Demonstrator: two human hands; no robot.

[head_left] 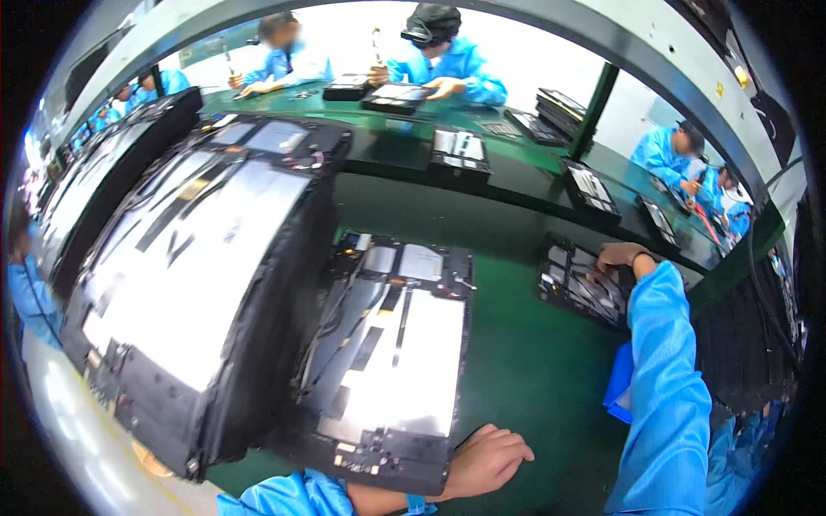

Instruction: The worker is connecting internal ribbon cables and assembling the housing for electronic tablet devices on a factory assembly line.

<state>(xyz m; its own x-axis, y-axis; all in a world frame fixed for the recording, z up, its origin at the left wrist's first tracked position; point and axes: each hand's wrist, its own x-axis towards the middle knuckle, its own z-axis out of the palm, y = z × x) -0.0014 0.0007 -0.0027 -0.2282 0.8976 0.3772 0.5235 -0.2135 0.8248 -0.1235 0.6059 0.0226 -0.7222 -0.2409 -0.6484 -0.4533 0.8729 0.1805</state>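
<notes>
On the right of the bench lies an opened tablet (572, 279) with dark inner parts showing. My right hand (621, 256) grips its far right edge, fingers reaching over the inside. My left hand (492, 460) rests at the near edge of the bench with its fingers curled in. Nothing shows in that hand. Beside it, a larger-looking opened tablet (422, 344) shows a silver battery, flat cables and small boards; it lies on top of a black body, and my left wrist passes by its near corner.
A tall stack of opened tablets (198, 249) stands on the left, with another stack (112, 172) behind. A blue box (619, 383) sits beside my right forearm. More opened tablets (460, 153) line the raised green shelf (516, 185). Co-workers in blue (469, 73) work across it.
</notes>
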